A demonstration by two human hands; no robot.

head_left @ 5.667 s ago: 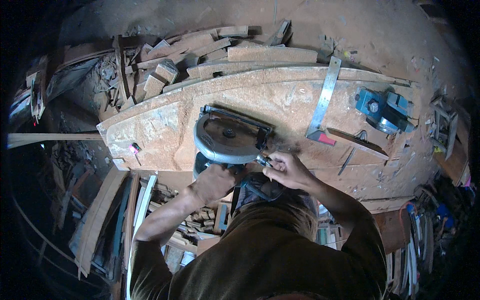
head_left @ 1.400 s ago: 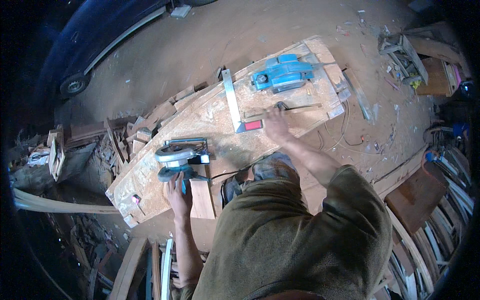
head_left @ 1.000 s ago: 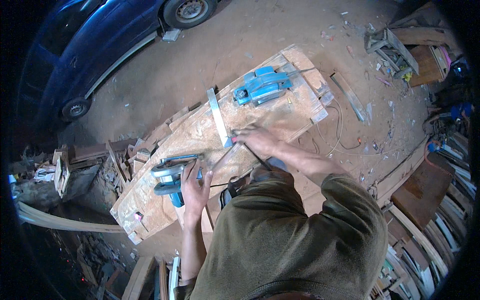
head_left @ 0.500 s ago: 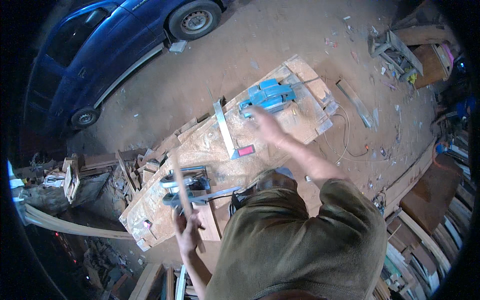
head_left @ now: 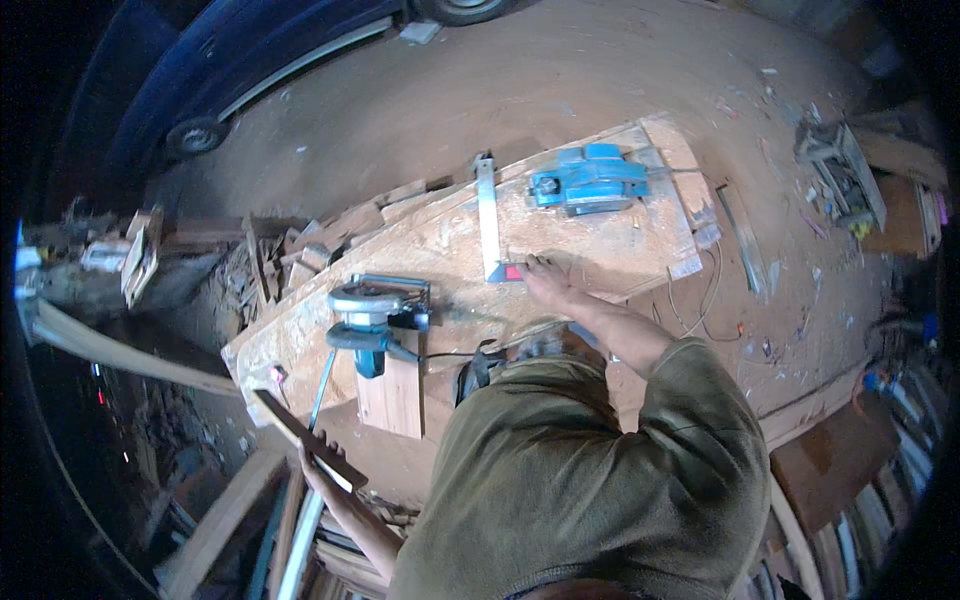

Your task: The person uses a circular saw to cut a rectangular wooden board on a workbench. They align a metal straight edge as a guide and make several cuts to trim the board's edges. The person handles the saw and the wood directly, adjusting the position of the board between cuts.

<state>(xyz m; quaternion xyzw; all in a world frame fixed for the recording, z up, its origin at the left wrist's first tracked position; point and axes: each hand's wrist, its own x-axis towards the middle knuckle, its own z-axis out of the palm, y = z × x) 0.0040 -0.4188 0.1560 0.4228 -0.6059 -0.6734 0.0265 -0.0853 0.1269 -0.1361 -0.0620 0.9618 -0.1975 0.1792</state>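
Observation:
My left hand (head_left: 320,465) is closed on a long, dark-faced wooden strip (head_left: 290,425), held low at the left beside the bench. My right hand (head_left: 545,280) has its fingers curled over the red handle of a metal square (head_left: 486,220) on the dusty workbench (head_left: 450,240). Left of the square, a circular saw (head_left: 365,330) rests over a pale board (head_left: 390,405) that juts past the near edge. A blue electric planer (head_left: 590,180) sits on the bench's right part. A small pink item (head_left: 279,378) lies near the left end.
A dark blue car (head_left: 200,70) stands beyond the bench. Heaped offcuts (head_left: 300,260) line the bench's far left side. A wooden frame (head_left: 840,180) stands at the right. Timber stacks (head_left: 890,470) and cords (head_left: 700,300) lie around the near floor.
My left hand has moved down and left with the strip, away from the saw. My right hand has gone from near the planer back to the square's handle.

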